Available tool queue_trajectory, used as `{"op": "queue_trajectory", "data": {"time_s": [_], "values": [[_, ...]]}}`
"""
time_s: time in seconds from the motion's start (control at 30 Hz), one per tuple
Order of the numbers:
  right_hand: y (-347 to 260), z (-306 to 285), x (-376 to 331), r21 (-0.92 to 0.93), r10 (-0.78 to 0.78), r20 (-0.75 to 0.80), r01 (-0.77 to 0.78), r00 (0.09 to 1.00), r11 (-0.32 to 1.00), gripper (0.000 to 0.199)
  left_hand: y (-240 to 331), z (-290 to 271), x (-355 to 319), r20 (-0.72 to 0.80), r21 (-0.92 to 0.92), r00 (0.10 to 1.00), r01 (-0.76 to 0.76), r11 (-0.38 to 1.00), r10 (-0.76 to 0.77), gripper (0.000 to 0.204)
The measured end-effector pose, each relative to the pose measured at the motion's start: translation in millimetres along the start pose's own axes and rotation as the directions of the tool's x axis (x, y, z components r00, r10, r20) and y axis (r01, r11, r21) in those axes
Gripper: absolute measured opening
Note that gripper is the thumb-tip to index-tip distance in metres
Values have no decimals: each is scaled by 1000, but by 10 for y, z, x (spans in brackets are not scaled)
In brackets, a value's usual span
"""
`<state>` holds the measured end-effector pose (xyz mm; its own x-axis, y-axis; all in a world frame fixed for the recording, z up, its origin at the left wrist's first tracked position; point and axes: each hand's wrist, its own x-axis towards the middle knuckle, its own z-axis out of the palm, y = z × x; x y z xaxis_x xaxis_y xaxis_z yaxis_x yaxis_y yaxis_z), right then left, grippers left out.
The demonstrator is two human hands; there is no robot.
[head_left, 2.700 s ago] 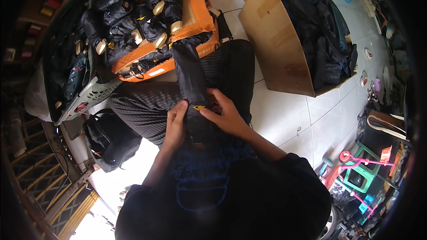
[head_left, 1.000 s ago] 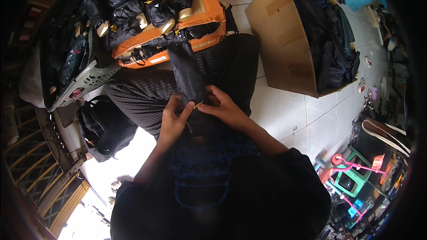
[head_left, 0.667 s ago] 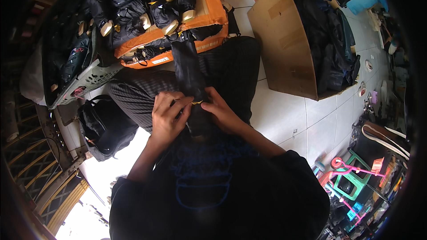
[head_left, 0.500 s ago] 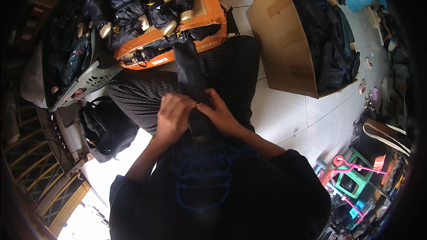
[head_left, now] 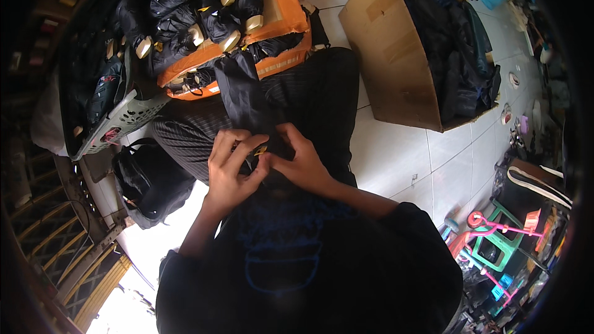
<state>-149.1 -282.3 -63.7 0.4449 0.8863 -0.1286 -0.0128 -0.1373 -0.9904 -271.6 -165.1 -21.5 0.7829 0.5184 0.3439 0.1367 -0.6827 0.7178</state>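
Over my lap lies a black folding umbrella [head_left: 238, 89], its cloth wrapped long and narrow and its far end toward the orange carton. My left hand [head_left: 230, 167] grips it from the left, fingers curled over the cloth. Across from it, my right hand [head_left: 303, 162] pinches the cloth with thumb and fingers. A small yellow tag [head_left: 260, 150] shows between the two hands. The umbrella's near end is lost against my dark shirt. Several rolled black umbrellas [head_left: 221, 23] with pale gold handle ends lie on the carton ahead of me.
The orange-taped carton [head_left: 281, 0] stands just beyond my knees. At left are a grey plastic basket [head_left: 117, 124] of dark umbrellas and a black bag [head_left: 151, 179]. To the right stands an open cardboard box [head_left: 390, 55] of dark cloth; a green stool [head_left: 498, 244] is farther right.
The umbrella's far end has swung left and its cloth looks looser. My left fingers have lifted and spread somewhat, and the yellow tag has come into sight between my hands.
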Motion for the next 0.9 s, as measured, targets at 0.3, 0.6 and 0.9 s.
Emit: {"op": "queue_trajectory", "data": {"time_s": [0.3,0.6,0.9], "values": [[-30,-59,-14,342,208,181,-260,961,903,28,-10,-46,-88,-17,20,999,43,999,-43,24],[190,-56,-39,266,206,123,-232,971,935,33,-61,284,-206,-132,92,977,-155,984,167,26],[317,-88,-55,491,204,148,-251,968,834,40,-194,277,-313,-49,-469,968,196,861,-247,29]]}}
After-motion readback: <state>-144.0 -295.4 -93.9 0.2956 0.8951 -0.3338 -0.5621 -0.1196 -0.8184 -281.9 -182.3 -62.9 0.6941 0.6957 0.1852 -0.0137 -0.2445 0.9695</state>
